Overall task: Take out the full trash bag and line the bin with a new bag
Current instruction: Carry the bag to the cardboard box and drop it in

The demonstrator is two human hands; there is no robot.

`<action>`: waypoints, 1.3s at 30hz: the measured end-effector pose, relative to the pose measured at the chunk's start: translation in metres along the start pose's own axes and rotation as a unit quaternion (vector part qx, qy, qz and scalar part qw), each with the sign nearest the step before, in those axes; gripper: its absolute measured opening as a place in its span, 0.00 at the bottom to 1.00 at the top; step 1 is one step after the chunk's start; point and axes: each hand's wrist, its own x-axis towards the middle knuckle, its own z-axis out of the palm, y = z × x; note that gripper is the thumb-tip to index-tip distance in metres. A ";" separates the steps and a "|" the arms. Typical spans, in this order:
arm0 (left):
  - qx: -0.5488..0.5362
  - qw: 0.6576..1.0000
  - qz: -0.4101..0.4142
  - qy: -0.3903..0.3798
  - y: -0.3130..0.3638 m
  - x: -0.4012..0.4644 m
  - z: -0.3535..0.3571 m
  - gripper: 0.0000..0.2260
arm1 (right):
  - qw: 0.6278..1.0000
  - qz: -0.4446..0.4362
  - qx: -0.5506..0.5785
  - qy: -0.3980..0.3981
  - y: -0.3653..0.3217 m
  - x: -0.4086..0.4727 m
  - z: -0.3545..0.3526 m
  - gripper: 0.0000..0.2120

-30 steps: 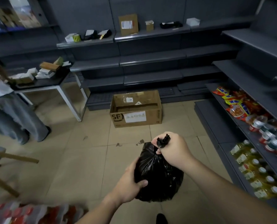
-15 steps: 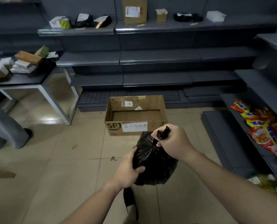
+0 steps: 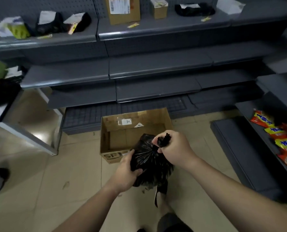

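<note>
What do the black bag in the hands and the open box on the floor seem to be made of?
The black bag looks like thin glossy plastic film: it gathers into fine shiny creases radiating from the bunched neck. The open box looks like matte brown corrugated cardboard, with folded flaps, paper labels and printed letters on its front.

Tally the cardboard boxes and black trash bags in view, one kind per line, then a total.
Cardboard boxes: 3 (open box on the floor, tall box and small box on the top shelf)
Black trash bags, held in both hands: 1
Total: 4
</note>
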 end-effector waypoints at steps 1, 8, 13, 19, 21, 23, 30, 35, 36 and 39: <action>0.000 1.000 -0.004 0.003 -0.002 0.021 -0.008 0.39 | 1.000 0.004 0.002 -0.007 0.000 0.022 0.003 0.18; 0.000 0.998 -0.051 0.031 -0.015 0.169 -0.037 0.35 | 0.994 0.084 0.050 -0.054 0.040 0.168 0.036 0.18; -0.012 0.996 -0.075 0.047 -0.037 0.278 -0.054 0.34 | 0.988 0.116 0.033 -0.096 0.062 0.275 0.065 0.20; 0.000 0.997 -0.077 0.020 -0.084 0.399 -0.046 0.40 | 0.985 0.121 0.021 -0.125 0.109 0.386 0.104 0.18; 0.014 0.996 -0.089 0.005 -0.110 0.440 -0.036 0.43 | 0.982 0.130 0.014 -0.137 0.140 0.417 0.123 0.18; 0.030 0.995 -0.099 -0.008 -0.139 0.478 -0.019 0.47 | 0.979 0.147 0.011 -0.143 0.174 0.444 0.143 0.15; 0.135 0.984 -0.116 -0.001 -0.262 0.590 0.043 0.43 | 0.980 0.124 -0.033 -0.151 0.306 0.517 0.226 0.06; 0.138 0.980 -0.135 -0.047 -0.334 0.639 0.082 0.40 | 0.982 0.127 -0.057 -0.129 0.388 0.549 0.280 0.07; 0.145 0.978 -0.139 -0.059 -0.347 0.645 0.088 0.38 | 0.983 0.125 -0.060 -0.122 0.403 0.552 0.289 0.07; 0.155 0.972 -0.157 -0.083 -0.378 0.658 0.104 0.35 | 0.977 0.154 -0.066 -0.133 0.436 0.558 0.310 0.09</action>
